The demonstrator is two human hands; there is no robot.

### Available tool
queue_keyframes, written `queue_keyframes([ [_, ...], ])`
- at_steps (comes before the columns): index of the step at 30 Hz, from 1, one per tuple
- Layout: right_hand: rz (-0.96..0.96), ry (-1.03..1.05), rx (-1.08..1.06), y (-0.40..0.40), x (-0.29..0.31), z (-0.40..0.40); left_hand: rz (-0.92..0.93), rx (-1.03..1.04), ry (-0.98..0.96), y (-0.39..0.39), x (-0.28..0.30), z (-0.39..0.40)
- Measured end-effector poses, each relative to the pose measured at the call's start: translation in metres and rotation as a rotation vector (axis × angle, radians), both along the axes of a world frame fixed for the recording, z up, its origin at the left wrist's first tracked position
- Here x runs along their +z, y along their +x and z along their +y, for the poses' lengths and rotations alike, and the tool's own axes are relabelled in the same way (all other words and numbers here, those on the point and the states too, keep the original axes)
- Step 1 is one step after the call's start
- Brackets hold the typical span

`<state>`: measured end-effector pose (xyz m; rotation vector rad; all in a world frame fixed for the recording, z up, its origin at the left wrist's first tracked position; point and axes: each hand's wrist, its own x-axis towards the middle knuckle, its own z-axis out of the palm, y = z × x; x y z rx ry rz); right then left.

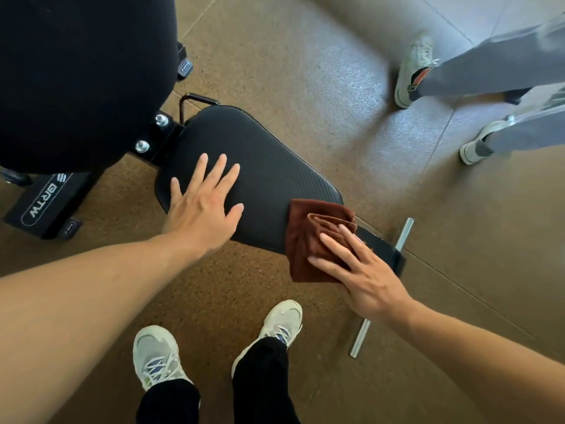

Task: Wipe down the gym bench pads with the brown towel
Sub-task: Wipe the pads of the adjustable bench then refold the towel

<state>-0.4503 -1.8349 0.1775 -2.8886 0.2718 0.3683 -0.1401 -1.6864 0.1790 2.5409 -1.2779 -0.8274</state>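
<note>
Towel [318, 240] under flat right fingers [339, 249]; left hand [201, 206] spread on seat pad [263, 172], speckled floor [305, 71].

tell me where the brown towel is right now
In the head view the brown towel is right of centre, draped over the narrow end of the seat pad, under the right hand's straight fingers.

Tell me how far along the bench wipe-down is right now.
Nothing shows as finished; no pad looks visibly wiped. In hand: the right hand presses the brown towel on the narrow end of the seat pad, while the left hand rests flat on it. Left: the rest of the seat and the back pad.
</note>
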Motion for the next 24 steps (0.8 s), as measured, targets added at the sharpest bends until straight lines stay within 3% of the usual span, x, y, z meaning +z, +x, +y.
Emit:
queue_keyframes([
  [4,-0.168,0.381,-0.728,0.047,-0.004,0.02,-0.026,0.082,0.074,-0.002,-0.005,-0.034],
  [8,-0.188,0.413,-0.959,0.114,-0.004,-0.007,-0.047,0.074,0.162,-0.001,-0.006,-0.048],
  [16,0.048,0.641,-0.954,0.183,0.002,-0.084,-0.026,0.006,0.271,0.008,0.005,-0.055],
  [24,-0.044,0.087,-0.519,0.154,-0.004,-0.032,-0.014,-0.008,0.266,0.009,0.0,-0.05],
])
